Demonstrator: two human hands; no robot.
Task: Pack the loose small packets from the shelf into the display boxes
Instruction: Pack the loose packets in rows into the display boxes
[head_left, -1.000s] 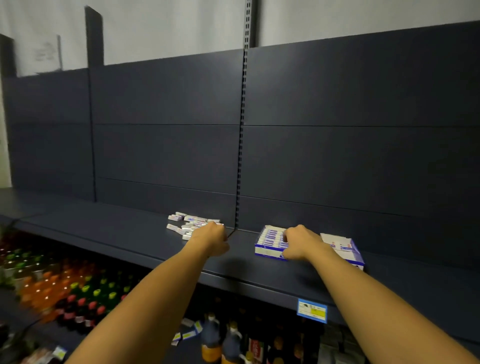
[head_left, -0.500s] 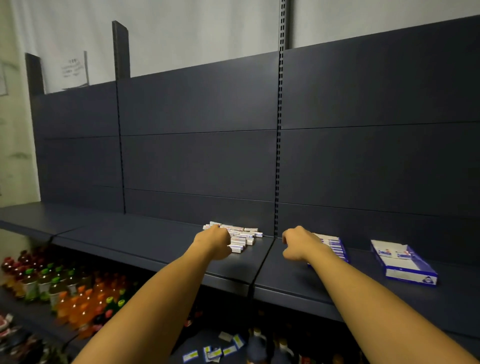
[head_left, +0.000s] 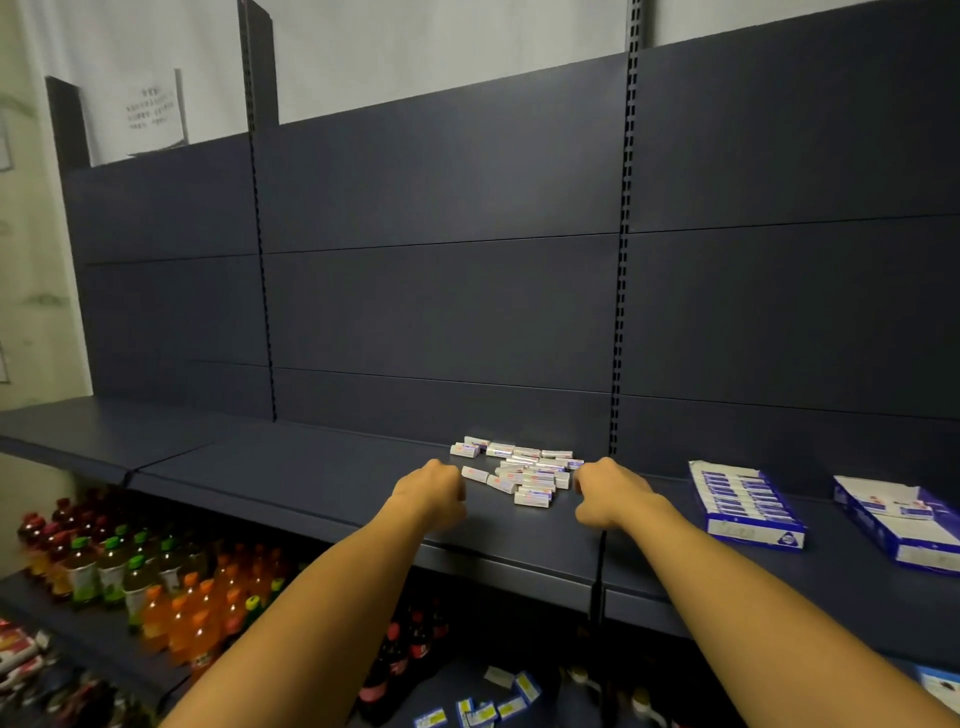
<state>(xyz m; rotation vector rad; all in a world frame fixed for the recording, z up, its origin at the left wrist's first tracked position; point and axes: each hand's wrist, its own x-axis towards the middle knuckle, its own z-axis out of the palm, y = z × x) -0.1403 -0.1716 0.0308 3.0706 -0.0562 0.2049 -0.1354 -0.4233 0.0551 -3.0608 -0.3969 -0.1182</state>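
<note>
Nearest us, at 7 o'clock, juice bottles (head_left: 156, 587) crowd the lower shelf. Above it, over the dark shelf (head_left: 311, 483), our left hand (head_left: 434, 493) and right hand (head_left: 605, 491) are both curled into fists, and we cannot tell whether either holds anything. Between them, toward 12 o'clock, lies the heap of loose small packets (head_left: 524, 470). At 3 o'clock sit two display boxes: the nearer display box (head_left: 743, 504) filled with rows, the farther display box (head_left: 898, 519) partly filled.

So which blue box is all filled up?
The nearer box, right of the right hand: packets fill it in neat rows. The far-right box shows mostly bare white inside.
</note>
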